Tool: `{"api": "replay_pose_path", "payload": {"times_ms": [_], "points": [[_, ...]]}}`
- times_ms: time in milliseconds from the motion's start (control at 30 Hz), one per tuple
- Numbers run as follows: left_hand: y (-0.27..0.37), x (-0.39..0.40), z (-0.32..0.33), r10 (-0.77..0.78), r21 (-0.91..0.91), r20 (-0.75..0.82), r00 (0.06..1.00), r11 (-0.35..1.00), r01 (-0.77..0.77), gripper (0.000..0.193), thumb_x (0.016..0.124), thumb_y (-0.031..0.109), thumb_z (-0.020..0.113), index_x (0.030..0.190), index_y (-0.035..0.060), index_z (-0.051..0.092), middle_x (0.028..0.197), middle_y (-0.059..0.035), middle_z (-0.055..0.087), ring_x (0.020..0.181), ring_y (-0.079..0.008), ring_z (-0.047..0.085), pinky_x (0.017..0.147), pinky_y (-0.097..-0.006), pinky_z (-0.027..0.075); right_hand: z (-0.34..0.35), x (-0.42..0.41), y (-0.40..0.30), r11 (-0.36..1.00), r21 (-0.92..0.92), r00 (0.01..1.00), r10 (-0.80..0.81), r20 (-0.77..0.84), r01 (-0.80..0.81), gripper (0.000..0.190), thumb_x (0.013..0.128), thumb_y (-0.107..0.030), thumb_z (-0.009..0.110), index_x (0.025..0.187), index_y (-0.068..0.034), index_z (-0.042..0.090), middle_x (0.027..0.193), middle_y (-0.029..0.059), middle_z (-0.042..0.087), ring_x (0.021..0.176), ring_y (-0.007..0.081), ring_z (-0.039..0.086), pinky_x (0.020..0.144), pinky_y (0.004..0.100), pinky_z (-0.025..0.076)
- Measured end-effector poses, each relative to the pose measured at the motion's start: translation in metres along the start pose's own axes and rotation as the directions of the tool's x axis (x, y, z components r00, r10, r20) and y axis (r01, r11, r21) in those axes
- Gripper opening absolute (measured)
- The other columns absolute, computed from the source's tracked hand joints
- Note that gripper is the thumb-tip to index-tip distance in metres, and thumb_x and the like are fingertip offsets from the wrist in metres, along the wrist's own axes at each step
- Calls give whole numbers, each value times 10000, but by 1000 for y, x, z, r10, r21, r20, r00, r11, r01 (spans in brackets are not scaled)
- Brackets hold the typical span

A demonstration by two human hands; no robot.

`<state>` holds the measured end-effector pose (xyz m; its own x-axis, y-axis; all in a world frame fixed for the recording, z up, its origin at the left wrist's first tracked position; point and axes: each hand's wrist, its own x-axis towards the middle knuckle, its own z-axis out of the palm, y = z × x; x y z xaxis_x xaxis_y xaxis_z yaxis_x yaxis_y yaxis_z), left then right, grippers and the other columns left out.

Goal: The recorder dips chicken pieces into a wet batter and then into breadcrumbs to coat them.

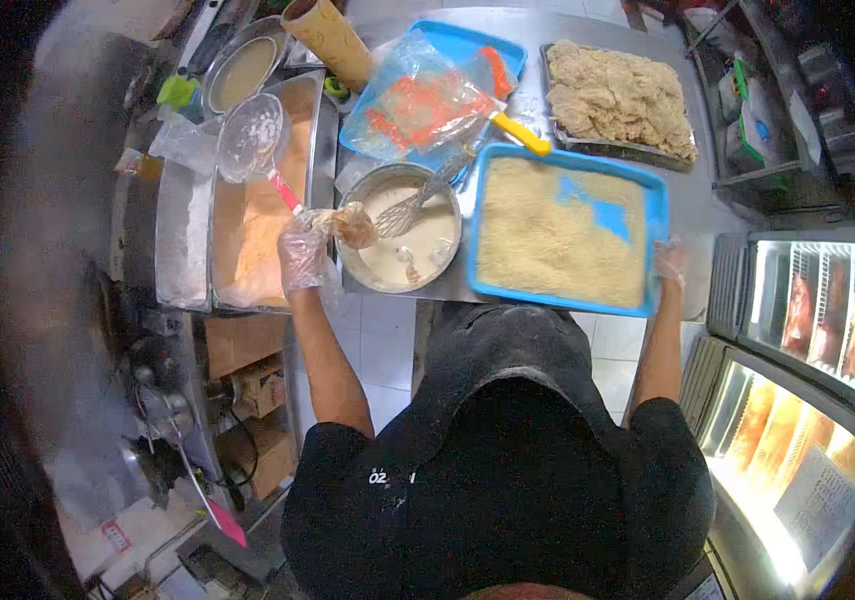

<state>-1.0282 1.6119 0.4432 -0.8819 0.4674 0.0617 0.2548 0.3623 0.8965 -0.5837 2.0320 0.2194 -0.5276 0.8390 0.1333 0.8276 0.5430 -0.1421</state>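
My left hand (303, 253), in a clear plastic glove, holds a wet, batter-coated piece of what looks like meat (352, 225) at the left rim of a round metal pot (345, 264). Pale batter (427, 255) fills the pot, and a wire whisk (406, 213) leans in it. Just beyond that hand lies a strainer (251, 139) with a red-and-white handle. On the right, my gloved right hand (670, 259) grips the right rim of a blue tray (568, 302) that is spread with breadcrumbs (547, 232). A patch of blue tray bottom shows through the crumbs.
A long metal bin (313, 142) of orange-tinted flour stands left. Behind are another blue tray (465, 37) with plastic bags, a yellow-handled tool (521, 135) and a tray piled with breaded pieces (619, 97). Lit display cabinets (817, 315) stand at right.
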Motion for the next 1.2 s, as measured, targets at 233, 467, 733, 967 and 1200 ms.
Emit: {"api": "replay_pose_path", "payload": {"times_ms": [233,467,733,967,1200], "points": [[6,13,23,-22,-33,89,996,999,25,112,749,35,597,846,-4,636,773,-40,620,702,-118,551,645,-251,438,23,-1,30,924,40,897,357,259,-379,311,807,-345,538,905,-53,584,931,134,601,832,265,575,691,342,472],[-4,9,1,-14,29,41,999,1000,13,105,751,46,604,835,-10,631,774,-53,627,705,-135,558,654,-263,443,23,1,-7,945,280,982,188,-31,-172,184,787,-209,538,885,-62,589,715,101,596,677,264,593,560,387,471],[30,10,20,-14,-6,100,995,1000,14,103,724,41,629,820,10,651,773,-57,630,690,-147,567,651,-277,454,6,2,-18,923,337,978,205,-26,-184,306,799,-318,470,907,-61,596,779,156,605,736,341,584,623,412,451],[-11,35,53,92,363,58,994,926,-107,136,723,100,615,827,22,654,769,-90,639,719,-182,606,661,-320,479,-1,-1,-27,802,539,956,291,23,-257,213,787,-233,514,920,-86,591,850,98,593,756,251,570,693,357,457],[-2,45,50,46,287,25,999,957,-51,176,710,68,616,877,18,639,858,-92,635,748,-164,586,670,-293,469,22,5,-22,722,583,920,370,130,-373,218,770,-205,566,953,-88,588,932,81,610,815,255,582,748,363,468]]}}
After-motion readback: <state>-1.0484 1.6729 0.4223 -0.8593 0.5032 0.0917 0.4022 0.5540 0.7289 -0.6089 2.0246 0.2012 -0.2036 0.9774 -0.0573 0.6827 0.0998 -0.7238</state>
